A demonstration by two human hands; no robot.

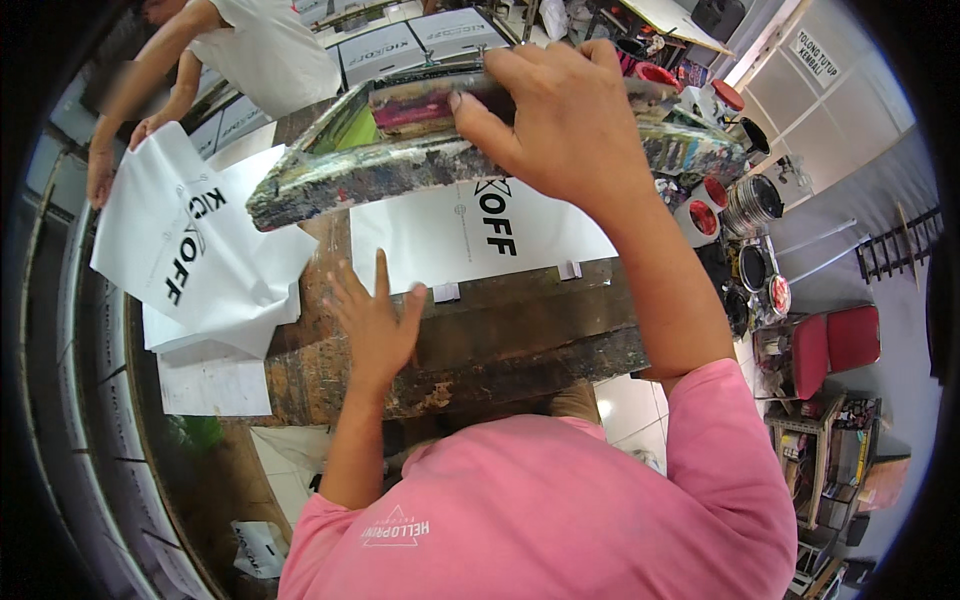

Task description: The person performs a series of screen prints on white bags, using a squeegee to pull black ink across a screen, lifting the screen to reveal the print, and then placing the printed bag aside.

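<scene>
A paint-crusted screen-printing frame (350,180) is raised at a tilt above the wooden table. My right hand (570,120) is closed around the ink-stained squeegee (425,105) lying across it; its fingertips are partly hidden behind the far side. Below the frame, a white printed sheet (420,245) with bold black lettering lies flat on the table. My left hand (375,325) is open, fingers spread, just beside the sheet's near left corner, holding nothing. Two small pale tabs (446,292) sit along the sheet's near edge.
At far left a co-worker's hands (145,130) hold up another printed sheet (165,220) over a loose stack. Ink tubs (700,215) and cans crowd the right side, with a red chair (840,340) beyond. The table's worn near edge (450,395) runs before me.
</scene>
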